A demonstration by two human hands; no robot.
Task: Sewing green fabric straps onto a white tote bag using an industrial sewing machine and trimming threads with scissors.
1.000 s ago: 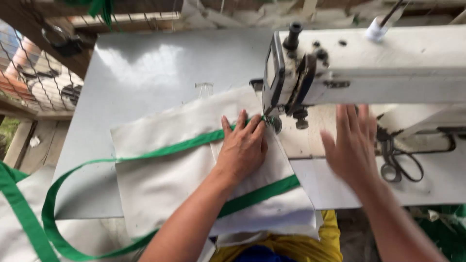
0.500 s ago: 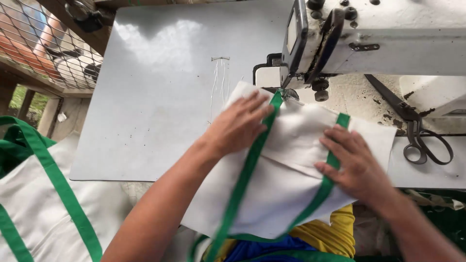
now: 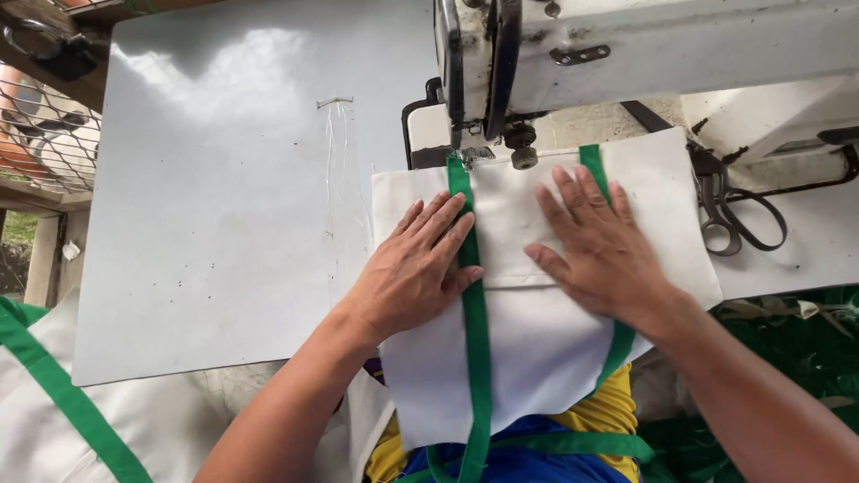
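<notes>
White cloth [image 3: 537, 358] with two green straps lies flat on the table [image 3: 224, 224], its far edge under the sewing machine [image 3: 573, 54]. Its left strap [image 3: 474, 340] runs near to far, straight toward what seems to be the presser foot [image 3: 470, 156]. Left hand [image 3: 416, 268] lies open beside that strap, fingertips touching it; right hand [image 3: 599, 246] presses flat, grasping nothing, farther right.

A white fabric panel [image 3: 537, 358] lies flat on the pale tabletop [image 3: 224, 224], its far edge under the sewing machine head [image 3: 626, 54] and its near edge hanging off toward the person. Two green straps run lengthwise over it: the left strap [image 3: 476, 358] reaches the presser foot, and the right strap [image 3: 592, 165] shows near the far edge. A horizontal fold crosses the panel's middle.
</notes>
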